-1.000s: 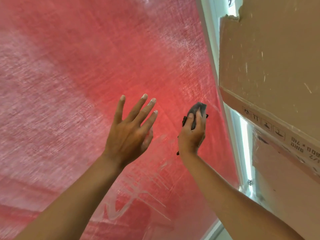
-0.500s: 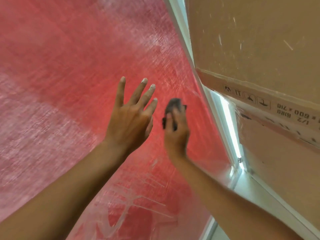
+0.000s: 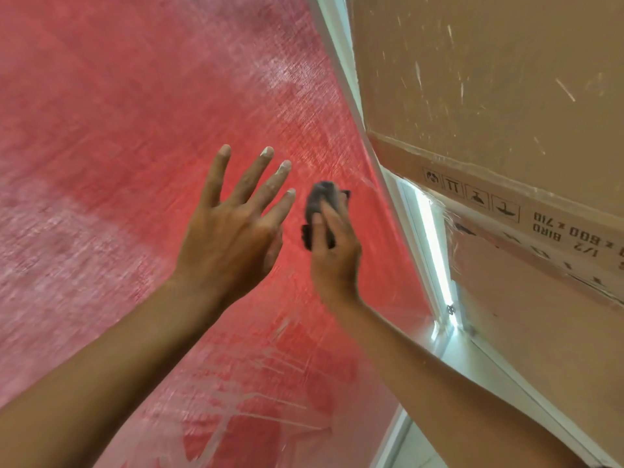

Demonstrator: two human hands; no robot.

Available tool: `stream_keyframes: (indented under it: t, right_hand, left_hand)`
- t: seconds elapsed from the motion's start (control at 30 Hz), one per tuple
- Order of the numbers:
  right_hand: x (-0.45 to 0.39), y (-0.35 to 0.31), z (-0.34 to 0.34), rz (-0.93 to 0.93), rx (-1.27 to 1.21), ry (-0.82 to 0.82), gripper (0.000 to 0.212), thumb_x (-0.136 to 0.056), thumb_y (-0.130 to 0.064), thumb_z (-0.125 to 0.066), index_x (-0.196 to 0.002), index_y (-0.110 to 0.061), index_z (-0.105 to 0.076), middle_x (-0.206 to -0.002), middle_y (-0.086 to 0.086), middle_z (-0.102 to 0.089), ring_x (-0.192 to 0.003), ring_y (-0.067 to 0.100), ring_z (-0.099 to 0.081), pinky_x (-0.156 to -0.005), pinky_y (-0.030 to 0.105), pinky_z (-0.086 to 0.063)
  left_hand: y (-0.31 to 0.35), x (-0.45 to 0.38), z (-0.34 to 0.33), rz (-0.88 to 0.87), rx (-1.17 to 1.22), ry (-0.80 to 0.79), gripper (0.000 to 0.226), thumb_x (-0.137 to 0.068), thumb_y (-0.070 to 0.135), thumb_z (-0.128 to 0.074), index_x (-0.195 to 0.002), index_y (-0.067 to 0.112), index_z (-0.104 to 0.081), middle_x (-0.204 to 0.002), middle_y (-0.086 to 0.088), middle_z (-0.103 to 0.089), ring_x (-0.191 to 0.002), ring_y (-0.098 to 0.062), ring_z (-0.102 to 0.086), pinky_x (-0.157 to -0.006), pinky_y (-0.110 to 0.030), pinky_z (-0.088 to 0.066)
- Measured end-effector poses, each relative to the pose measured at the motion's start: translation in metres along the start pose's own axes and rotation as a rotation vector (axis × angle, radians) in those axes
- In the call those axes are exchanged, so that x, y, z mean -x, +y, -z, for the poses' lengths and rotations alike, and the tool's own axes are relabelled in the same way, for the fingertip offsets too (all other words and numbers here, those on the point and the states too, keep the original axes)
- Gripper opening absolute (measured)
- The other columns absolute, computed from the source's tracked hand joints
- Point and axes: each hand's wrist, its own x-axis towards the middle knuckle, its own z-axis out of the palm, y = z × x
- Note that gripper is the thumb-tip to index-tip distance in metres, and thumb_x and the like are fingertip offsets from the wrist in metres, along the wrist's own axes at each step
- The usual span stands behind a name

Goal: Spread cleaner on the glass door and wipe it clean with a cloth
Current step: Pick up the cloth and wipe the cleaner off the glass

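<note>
Step in hand: we judge this the wiping stage; the glass door (image 3: 141,136) carries a whitish streaked film over most of its red-backed pane.
Cloth: a dark wad, the cloth (image 3: 322,201), sits against the pane near the door frame (image 3: 341,62).
Right hand: our right hand (image 3: 332,251) grips the cloth, fingers curled over it, forearm reaching up from lower right.
Left hand: our left hand (image 3: 233,231) holds nothing, fingers spread wide and straight, white residue on the tips; we cannot tell whether it touches the glass.
Next move: we would press the cloth through the hazy patches, overlapping strokes toward the frame.
Nearby: a cardboard box (image 3: 489,96) stands beside the frame.
</note>
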Motion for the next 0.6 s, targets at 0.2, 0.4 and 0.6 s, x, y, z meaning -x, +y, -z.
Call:
stream_keyframes:
  t: [0.2, 0.4, 0.6]
  right_hand:
    - [-0.013, 0.043, 0.001, -0.166, 0.042, 0.133, 0.037, -0.106, -0.034, -0.046, -0.138, -0.024, -0.061, -0.154, 0.005, -0.052, -0.145, 0.024, -0.046, -0.117, 0.04, -0.043]
    - [-0.01, 0.036, 0.004, -0.285, 0.054, 0.178, 0.043, -0.104, -0.029, -0.047, -0.141, -0.014, -0.061, -0.158, -0.001, -0.046, -0.146, 0.018, -0.043, -0.119, 0.04, -0.039]
    - [0.001, 0.033, -0.005, 0.175, 0.049, -0.055, 0.033, -0.106, -0.014, -0.05, -0.136, -0.009, -0.062, -0.154, -0.001, -0.044, -0.153, 0.013, -0.031, -0.123, 0.032, -0.032]
  left_hand:
    - [0.001, -0.001, 0.001, 0.008, 0.008, -0.013, 0.047, -0.101, 0.024, -0.058, -0.145, 0.009, -0.057, -0.163, -0.015, -0.039, -0.157, -0.035, -0.024, -0.126, -0.065, -0.004]
    - [0.001, 0.001, 0.0, 0.006, -0.003, -0.029, 0.047, -0.102, 0.027, -0.055, -0.146, 0.01, -0.056, -0.164, -0.015, -0.037, -0.158, -0.035, -0.022, -0.126, -0.065, -0.003]
    - [0.001, 0.0, 0.001, 0.008, 0.022, -0.008, 0.044, -0.101, 0.023, -0.055, -0.143, 0.007, -0.059, -0.163, -0.016, -0.04, -0.157, -0.035, -0.024, -0.126, -0.064, -0.006]
